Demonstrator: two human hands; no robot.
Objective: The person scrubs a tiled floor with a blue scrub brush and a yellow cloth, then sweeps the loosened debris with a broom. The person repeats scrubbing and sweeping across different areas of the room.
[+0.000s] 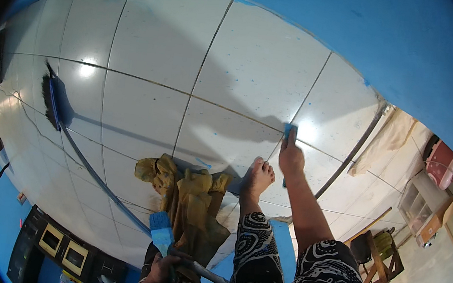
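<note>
Head view: what's biggest?

"White tiled floor [154,36], flecked with blue, below a blue wall [333,7]. Then a long-handled broom [99,181], bristles toward the left."

"Next?"

"Crumpled mustard cloth [191,199], beside a bare foot [257,182]."

"And the hands?"

"Left hand [161,269] wraps a paintbrush [162,230], bristles blue, near the cloth; whether it touches the broom, I can't tell. Right hand [292,161] pinches a small blue thing [288,130], kind unclear, at a tile joint."

Home — tiled floor [153,47], dark cabinet [62,248].
</note>
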